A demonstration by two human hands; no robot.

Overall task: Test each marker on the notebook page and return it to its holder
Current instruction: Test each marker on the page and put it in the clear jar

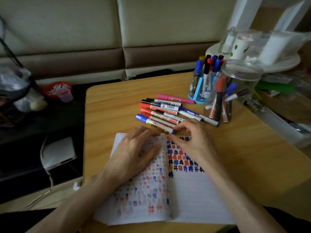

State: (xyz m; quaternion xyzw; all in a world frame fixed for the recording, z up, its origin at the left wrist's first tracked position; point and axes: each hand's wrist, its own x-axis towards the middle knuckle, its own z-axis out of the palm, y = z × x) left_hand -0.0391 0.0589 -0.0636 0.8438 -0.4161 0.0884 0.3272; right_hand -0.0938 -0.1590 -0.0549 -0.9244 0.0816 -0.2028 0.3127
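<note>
Notebook [193,195]: lies open on the near part of the surface [109,106]. The left page is covered in faded colour marks. The right page has bold hash marks across its far half and bare lines nearer.
Left hand [134,153]: flat on the left page with fingers straight, pressing the paper down beside the fold.
Right hand [193,140]: at the far edge of the right page, thumb and fingertips pinching the tail end of the blue marker [151,121].
Blue marker: capped and lying slantwise at the near edge of the heap, with its cap pointing far left.
Loose markers [161,108]: red, black and blue ones heaped just beyond the notebook, with a pink marker [175,98] on the far side.
Holders: the blue holder [198,91], packed with upright markers, stands far right. The clear jar [235,88] is just beside it, with a few markers leaning inside.
Step in hand: probably lifting the blue marker off the heap to test it.
Doing it well: draw the marker out along its length so its neighbours do not roll. Pin the left page, uncap away from the paper, and mark on the bare lines. Cap it firmly before putting it in a holder.
</note>
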